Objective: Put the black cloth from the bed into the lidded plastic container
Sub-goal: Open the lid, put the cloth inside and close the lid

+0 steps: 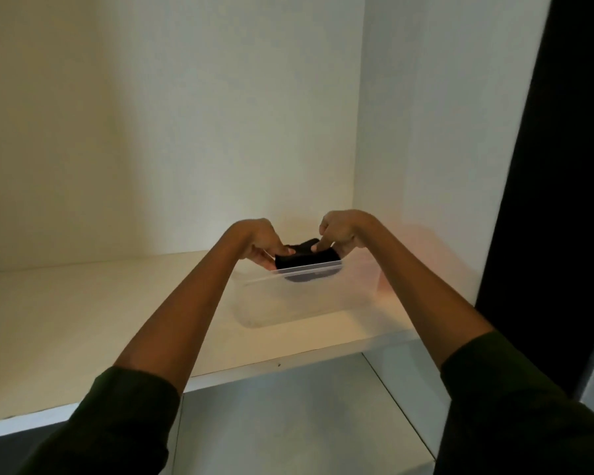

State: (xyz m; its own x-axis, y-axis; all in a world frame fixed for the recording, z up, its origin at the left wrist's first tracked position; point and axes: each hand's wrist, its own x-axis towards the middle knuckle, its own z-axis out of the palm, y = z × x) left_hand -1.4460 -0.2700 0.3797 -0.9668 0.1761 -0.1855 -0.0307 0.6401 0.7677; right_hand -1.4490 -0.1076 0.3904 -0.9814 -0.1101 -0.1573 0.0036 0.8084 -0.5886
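A clear plastic container (309,296) sits on a white shelf (83,320) inside a pale cupboard, just right of the middle of the frame and close to the cupboard's right inner wall (443,132). The container is see-through and open at the top; no lid shows on it. Its near rim runs as a pale line from centre left up toward centre right.

Both arms reach in from the lower corners, dark sleeves (124,426) pushed back from the forearms. The two hands meet above the container's far side, holding the black cloth (306,258) between them. The left hand (261,245) grips the cloth's left end, thumb on top and fingers curled beneath. The right hand (340,231) is bent down at the wrist, its fingers (319,246) pressing onto the cloth's upper right part, closed around that end.

The black cloth is folded into a small compact bundle. Its upper part stands above the near rim, while its lower edge shows as a dark blur through the clear wall, so it is partly down inside the container. Whether it touches the bottom cannot be told.

A second shelf level (288,423) lies below at the bottom centre of the frame, and a dark vertical panel (556,166) fills the right edge.
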